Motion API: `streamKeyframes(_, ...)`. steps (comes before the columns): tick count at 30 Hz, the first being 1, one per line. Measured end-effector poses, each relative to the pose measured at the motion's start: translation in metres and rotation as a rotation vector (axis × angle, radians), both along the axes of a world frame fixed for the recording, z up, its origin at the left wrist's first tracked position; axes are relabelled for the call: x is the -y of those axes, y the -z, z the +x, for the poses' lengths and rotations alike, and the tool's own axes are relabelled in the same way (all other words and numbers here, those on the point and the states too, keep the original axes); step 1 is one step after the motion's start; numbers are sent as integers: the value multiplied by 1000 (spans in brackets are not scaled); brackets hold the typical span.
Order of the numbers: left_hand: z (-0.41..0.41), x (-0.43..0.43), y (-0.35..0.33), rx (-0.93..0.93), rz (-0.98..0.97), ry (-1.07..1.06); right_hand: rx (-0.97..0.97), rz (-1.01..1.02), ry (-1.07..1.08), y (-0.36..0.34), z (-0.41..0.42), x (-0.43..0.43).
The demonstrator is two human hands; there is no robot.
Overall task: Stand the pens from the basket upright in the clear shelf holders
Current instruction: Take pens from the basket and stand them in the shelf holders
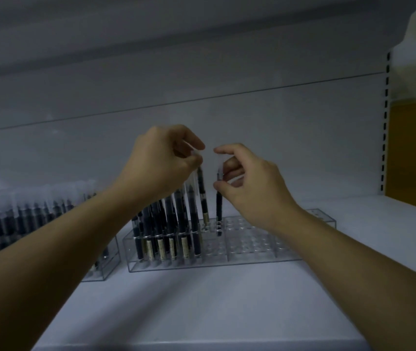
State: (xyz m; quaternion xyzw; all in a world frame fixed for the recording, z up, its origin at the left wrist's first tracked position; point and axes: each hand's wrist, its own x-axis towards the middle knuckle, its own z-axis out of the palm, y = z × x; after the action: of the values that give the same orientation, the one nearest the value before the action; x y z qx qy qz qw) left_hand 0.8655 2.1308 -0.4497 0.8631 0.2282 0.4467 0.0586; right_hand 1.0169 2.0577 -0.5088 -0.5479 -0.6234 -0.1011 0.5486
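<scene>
While the white shelf (201, 312) carries everything here, the work sits toward its back edge, where a long clear holder (252, 259) stands roughly mid-width. A second clear holder (100, 272) stands just beside it, toward the shelf's left edge, and looks packed with dark pens. The basket is not in view.

The left hand (158, 163) hangs above the long holder's filled left end, its fingers (191, 140) curled and pinching the pale top of one pen (203, 196), which leans slightly, its lower end down at the holder's top plate. The right hand (250, 183) is just beside it. The thumb and forefinger are clamped on the upper part of a second pen (219, 211), which stands nearly upright with its tip at or just inside a hole. How deep it sits I cannot tell.

A cluster of standing pens (166, 224) already fills the holder's left end; the holes from the middle to the right end appear unfilled.

By my reading this is the seating step, with two pens being placed at once, next to the filled rows. The next move calls for each tip to find its own hole, and then a straight downward push until the pen stands unaided. Only after that should each pinch be released. The leaning left pen likely needs to be set straight first, so it does not nudge its neighbours.
</scene>
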Motion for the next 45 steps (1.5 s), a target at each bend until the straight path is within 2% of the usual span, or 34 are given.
streamKeyframes(12, 8, -3, -1, -102, -86, -65, -24, 16, -63, 0, 4, 0)
streamKeyframes(26, -7, -1, 13, -283, 212, -193, 34, -30, -21, 0, 5, 1)
streamKeyframes(31, -15, 3, 16, -338, 290, -242, 105, -67, 6, -1, 5, 2)
streamKeyframes(37, -33, 16, 19, -341, 287, -229, 216, -285, 68, -2, -1, 5)
streamKeyframes(41, -46, 26, 27, -334, 272, -199, 340, -276, 178, -13, -15, 17)
streamKeyframes(45, -63, 36, 31, -283, 258, -143, 378, -253, 203, -16, -38, 38)
